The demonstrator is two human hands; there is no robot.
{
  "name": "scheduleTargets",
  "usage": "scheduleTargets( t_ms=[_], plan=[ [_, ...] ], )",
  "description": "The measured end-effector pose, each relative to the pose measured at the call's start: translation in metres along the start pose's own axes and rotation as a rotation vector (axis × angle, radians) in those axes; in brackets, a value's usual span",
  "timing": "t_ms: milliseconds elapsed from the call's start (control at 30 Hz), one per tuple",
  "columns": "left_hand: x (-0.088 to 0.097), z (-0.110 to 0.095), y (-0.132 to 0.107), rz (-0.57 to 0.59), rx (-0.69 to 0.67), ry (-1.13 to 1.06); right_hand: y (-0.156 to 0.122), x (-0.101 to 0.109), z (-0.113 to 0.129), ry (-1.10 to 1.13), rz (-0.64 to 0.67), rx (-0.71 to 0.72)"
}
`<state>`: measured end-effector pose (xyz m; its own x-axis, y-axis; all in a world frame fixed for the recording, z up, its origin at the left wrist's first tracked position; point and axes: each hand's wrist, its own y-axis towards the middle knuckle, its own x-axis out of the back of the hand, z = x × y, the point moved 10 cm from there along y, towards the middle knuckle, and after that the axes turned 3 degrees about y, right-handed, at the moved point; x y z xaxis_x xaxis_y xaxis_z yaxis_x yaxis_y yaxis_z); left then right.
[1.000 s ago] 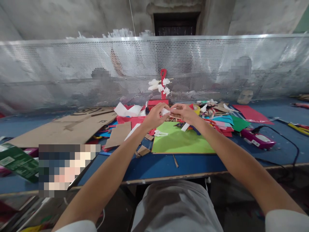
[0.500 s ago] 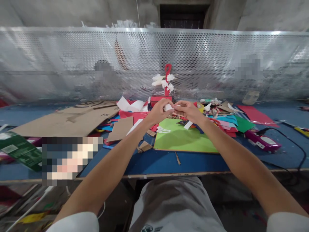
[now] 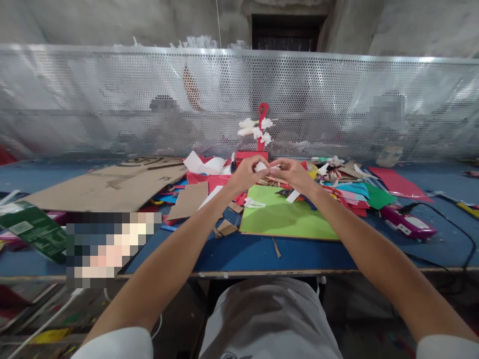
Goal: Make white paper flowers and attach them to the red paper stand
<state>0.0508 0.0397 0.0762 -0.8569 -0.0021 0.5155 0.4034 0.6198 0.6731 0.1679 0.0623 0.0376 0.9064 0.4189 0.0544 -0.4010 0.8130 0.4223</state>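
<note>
My left hand (image 3: pixel 246 175) and my right hand (image 3: pixel 291 172) meet fingertip to fingertip above the middle of the table. Pinched between them is a small white paper piece (image 3: pixel 262 166), mostly covered by the fingers. Just behind stands a red craft model (image 3: pixel 260 145), a looped upright on a red base with several white crumpled flowers (image 3: pixel 266 137) on it. Below my hands lies a lime green sheet (image 3: pixel 284 217), with a white forked cut-out (image 3: pixel 254 203) on its left part.
A large cardboard sheet (image 3: pixel 108 187) and a smaller cardboard piece (image 3: pixel 189 200) lie left. At right are coloured paper scraps (image 3: pixel 352 189), a red sheet (image 3: pixel 396 182) and a purple corded device (image 3: pixel 409 224). A perforated metal panel (image 3: pixel 318 99) stands behind. A green box (image 3: pixel 32 229) sits far left.
The view has tilted slightly upward. My fingers have shifted a little around the white paper piece, and some white now shows by the right fingers too.
</note>
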Motion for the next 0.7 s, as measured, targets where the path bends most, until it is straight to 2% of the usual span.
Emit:
scheduleTargets(
  t_ms=[167, 300, 400, 467, 533, 600, 700],
  plan=[
    [-0.002, -0.003, -0.001, 0.028, 0.025, -0.09, 0.001, 0.003, 0.001, -0.018, -0.028, 0.03],
    [-0.004, -0.007, -0.002, 0.125, 0.025, -0.188, 0.003, 0.01, -0.004, 0.083, -0.057, -0.012],
    [-0.003, 0.009, -0.004, 0.206, 0.113, -0.256, 0.003, 0.013, -0.007, 0.18, -0.055, -0.057],
    [0.002, 0.026, -0.005, 0.243, 0.171, -0.155, 0.003, 0.014, -0.008, 0.236, -0.042, -0.076],
    [0.0, 0.037, -0.007, 0.358, 0.139, 0.068, 0.002, 0.013, -0.008, 0.278, -0.024, -0.083],
    [-0.01, 0.046, -0.015, 0.545, 0.103, 0.245, 0.002, 0.013, -0.007, 0.302, -0.005, -0.081],
    [-0.021, 0.054, -0.03, 0.771, 0.135, 0.303, 0.001, 0.011, -0.006, 0.293, 0.017, -0.084]
  ],
)
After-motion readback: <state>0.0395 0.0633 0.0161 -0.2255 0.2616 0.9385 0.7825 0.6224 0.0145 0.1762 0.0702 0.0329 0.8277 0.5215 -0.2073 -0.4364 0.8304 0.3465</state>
